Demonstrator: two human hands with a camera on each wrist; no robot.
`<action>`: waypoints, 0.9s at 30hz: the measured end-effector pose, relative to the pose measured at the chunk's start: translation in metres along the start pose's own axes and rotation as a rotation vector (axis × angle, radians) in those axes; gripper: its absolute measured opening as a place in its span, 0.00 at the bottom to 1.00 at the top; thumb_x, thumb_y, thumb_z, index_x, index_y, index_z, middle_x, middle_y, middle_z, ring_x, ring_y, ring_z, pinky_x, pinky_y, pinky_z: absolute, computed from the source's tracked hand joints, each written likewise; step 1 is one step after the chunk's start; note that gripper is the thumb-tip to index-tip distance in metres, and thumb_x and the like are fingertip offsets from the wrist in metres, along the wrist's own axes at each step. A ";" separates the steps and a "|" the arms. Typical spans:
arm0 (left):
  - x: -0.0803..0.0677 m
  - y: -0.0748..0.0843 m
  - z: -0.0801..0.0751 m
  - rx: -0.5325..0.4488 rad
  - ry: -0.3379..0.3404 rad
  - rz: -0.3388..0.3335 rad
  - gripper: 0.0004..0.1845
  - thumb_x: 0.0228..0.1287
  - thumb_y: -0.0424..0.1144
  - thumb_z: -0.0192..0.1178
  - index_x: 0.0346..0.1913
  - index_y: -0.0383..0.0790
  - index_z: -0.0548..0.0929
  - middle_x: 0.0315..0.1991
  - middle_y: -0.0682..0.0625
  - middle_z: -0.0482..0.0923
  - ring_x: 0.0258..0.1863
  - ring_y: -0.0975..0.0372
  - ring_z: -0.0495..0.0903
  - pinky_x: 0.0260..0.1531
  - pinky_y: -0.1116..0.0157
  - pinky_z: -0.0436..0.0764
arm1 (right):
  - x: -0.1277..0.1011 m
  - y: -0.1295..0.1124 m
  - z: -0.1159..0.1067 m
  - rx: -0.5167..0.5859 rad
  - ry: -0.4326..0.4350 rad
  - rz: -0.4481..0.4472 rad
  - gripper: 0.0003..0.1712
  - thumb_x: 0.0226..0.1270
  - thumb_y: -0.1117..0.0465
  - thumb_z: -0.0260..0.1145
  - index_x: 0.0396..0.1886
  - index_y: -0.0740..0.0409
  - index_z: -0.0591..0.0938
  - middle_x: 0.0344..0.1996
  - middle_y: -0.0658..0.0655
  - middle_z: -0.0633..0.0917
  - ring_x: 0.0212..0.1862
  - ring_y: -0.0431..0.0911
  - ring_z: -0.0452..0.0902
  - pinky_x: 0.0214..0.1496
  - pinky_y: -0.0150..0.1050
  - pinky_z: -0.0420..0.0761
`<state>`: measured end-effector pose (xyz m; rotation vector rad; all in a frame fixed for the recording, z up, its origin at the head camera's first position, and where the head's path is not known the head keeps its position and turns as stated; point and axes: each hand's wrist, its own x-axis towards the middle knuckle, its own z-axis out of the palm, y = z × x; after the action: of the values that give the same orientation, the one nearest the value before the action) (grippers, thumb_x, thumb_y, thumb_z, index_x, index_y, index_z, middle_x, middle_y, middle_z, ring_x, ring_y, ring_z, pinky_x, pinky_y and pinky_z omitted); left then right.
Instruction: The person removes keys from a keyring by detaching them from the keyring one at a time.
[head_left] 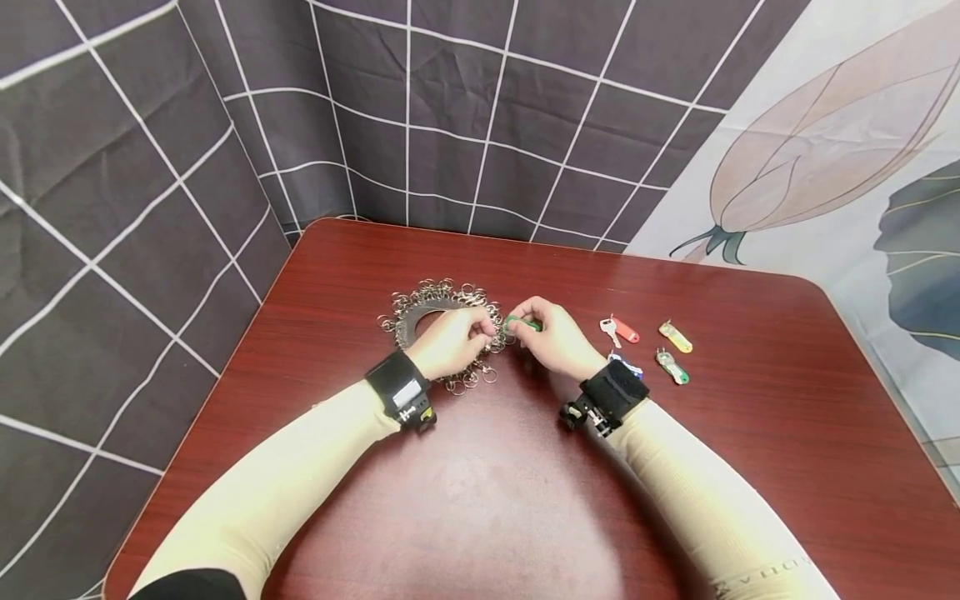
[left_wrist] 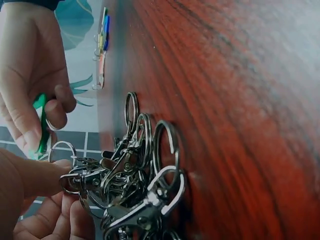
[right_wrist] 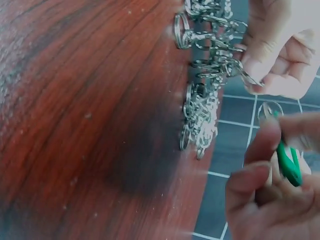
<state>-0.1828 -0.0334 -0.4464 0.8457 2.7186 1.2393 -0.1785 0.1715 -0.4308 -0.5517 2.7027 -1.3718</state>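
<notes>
A heap of silver key rings and clasps (head_left: pixel 438 302) lies on the red-brown table (head_left: pixel 480 500). My left hand (head_left: pixel 455 340) rests at the heap's right edge and pinches one metal clasp (left_wrist: pixel 75 181) from it. My right hand (head_left: pixel 547 333) is just to the right and pinches a green key tag (head_left: pixel 522 324) with a small split ring (left_wrist: pixel 62 148). The two hands are close together, fingertips almost meeting. In the right wrist view the green key tag (right_wrist: pixel 288 164) sits between my thumb and fingers, with the heap of key rings (right_wrist: pixel 202 107) beyond.
To the right of my right hand lie a key with a red tag (head_left: pixel 621 330), a yellow tag (head_left: pixel 676 337), a green tag (head_left: pixel 672 367) and a blue tag (head_left: pixel 628 363) partly behind my wrist. A checked dark curtain (head_left: pixel 450 108) hangs behind the table.
</notes>
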 end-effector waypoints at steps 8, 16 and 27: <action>-0.002 -0.004 -0.002 -0.020 0.005 0.010 0.03 0.61 0.30 0.58 0.37 0.37 0.80 0.30 0.53 0.78 0.32 0.64 0.77 0.35 0.70 0.77 | -0.004 0.012 -0.024 -0.080 0.047 0.134 0.05 0.62 0.64 0.64 0.37 0.59 0.80 0.27 0.55 0.84 0.27 0.41 0.74 0.29 0.31 0.70; -0.010 -0.008 -0.012 0.032 0.004 -0.046 0.03 0.63 0.33 0.59 0.38 0.39 0.81 0.30 0.55 0.78 0.31 0.65 0.77 0.35 0.70 0.77 | -0.006 0.037 -0.057 -0.156 -0.006 0.231 0.08 0.63 0.66 0.64 0.38 0.65 0.76 0.24 0.58 0.82 0.24 0.45 0.75 0.25 0.33 0.69; -0.016 -0.006 -0.015 0.028 -0.003 -0.046 0.03 0.64 0.33 0.58 0.38 0.40 0.81 0.30 0.54 0.78 0.31 0.65 0.76 0.35 0.69 0.77 | -0.009 0.051 -0.068 -0.274 -0.016 0.305 0.09 0.62 0.65 0.66 0.37 0.66 0.77 0.28 0.58 0.84 0.25 0.43 0.74 0.29 0.36 0.72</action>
<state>-0.1758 -0.0550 -0.4430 0.7822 2.7427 1.1930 -0.1988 0.2541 -0.4313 -0.1501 2.8296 -0.9293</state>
